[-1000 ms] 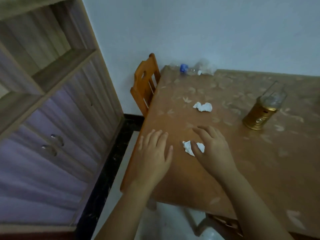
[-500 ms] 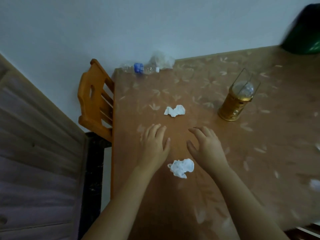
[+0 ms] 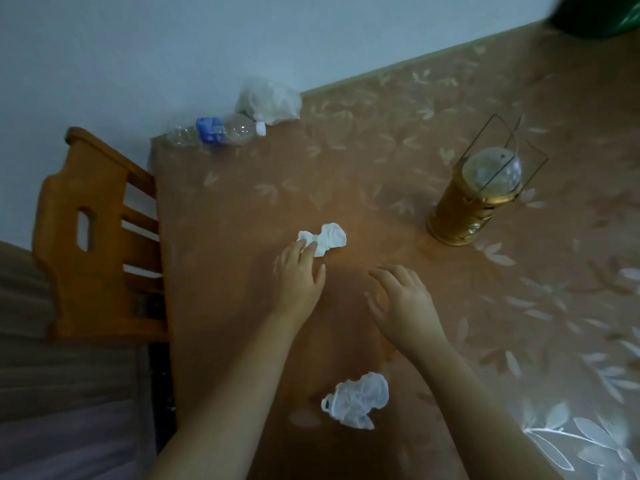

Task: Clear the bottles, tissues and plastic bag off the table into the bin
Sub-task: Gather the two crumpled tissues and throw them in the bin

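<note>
Two crumpled white tissues lie on the brown leaf-patterned table point(image 3: 398, 150). My left hand point(image 3: 299, 275) has its fingertips touching the far tissue point(image 3: 329, 239), fingers apart, not closed on it. My right hand point(image 3: 401, 299) hovers open over bare table beside it. The near tissue point(image 3: 360, 400) lies between my forearms, untouched. At the table's far left corner a clear plastic bottle point(image 3: 216, 130) with a blue label lies on its side, and a crumpled clear plastic bag point(image 3: 268, 101) sits just right of it against the wall.
A gold lantern-like object point(image 3: 474, 199) with a wire handle stands right of centre. A wooden chair point(image 3: 100, 237) is pushed against the table's left edge. A dark green object point(image 3: 602, 15) shows at the top right corner. A cabinet stands at lower left.
Both hands have moved forward, away from the near tissue, which now lies behind them. My left hand's fingertips have reached the far tissue. The camera has moved in over the table.
</note>
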`<state>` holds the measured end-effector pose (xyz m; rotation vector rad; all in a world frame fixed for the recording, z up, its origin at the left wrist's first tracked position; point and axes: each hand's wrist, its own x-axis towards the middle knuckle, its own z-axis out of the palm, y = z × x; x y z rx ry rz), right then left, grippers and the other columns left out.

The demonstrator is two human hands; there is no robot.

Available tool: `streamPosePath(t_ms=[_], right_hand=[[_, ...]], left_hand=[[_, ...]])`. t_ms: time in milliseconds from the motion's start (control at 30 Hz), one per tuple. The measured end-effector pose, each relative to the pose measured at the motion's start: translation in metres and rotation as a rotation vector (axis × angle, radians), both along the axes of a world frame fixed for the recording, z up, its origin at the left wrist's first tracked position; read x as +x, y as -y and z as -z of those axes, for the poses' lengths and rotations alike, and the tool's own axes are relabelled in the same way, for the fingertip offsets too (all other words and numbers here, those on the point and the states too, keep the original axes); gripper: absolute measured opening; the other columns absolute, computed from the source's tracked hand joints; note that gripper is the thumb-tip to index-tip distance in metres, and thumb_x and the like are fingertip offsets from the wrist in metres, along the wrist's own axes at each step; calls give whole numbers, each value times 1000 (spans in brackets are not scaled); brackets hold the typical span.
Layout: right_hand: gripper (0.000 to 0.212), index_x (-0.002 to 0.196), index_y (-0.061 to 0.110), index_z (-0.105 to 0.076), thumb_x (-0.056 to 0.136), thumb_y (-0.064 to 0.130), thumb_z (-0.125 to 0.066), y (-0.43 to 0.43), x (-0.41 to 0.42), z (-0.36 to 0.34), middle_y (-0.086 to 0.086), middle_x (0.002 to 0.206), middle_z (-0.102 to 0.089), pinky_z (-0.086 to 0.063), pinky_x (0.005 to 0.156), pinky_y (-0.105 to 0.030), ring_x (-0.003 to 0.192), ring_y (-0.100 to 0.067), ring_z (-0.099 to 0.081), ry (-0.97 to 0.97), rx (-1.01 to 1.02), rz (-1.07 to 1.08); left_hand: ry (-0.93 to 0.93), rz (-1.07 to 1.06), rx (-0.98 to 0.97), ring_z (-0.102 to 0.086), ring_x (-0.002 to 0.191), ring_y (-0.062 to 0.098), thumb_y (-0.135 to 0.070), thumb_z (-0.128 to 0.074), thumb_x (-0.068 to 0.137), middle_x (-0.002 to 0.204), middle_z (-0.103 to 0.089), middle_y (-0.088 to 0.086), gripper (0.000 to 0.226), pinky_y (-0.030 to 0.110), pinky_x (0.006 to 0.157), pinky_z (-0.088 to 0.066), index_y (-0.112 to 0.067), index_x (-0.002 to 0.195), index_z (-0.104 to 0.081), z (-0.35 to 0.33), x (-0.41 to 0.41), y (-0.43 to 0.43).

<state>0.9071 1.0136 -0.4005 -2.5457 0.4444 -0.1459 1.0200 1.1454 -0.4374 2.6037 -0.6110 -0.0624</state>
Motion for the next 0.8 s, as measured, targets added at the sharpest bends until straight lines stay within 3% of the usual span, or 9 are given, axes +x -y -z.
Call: streamPosePath(t_ms=[233,500,800], right_hand=[[37,117,11,-55,82,20,-61,15,7,23,-8,120,-58,-41,95,-44,113,-27,-49,-43,40,45],[36,115,10,-57,80,18,-62,5,-3,30,-9,116,-60,-43,91,-43,108,-29,-51,-33,44,65],[35,111,9,-60,76,14,-66,-35,-39,33,-9,104,-64,-48,79,-40,94,-28,-56,24,47,27]], left_hand=[[-34,44,16,-41,124,33,-12,-58,84,130,-51,14,39,43,101,-29,-10,123,-52,26,34,27],[-11,3,-64,-53,92,36,-5,-63,79,99,-63,15,21,43,76,-45,-7,100,-67,34,23,14],[-163,-74,-219,-50,95,34,-1,-63,79,98,-60,19,19,38,80,-41,-1,98,-66,30,-30,-33]])
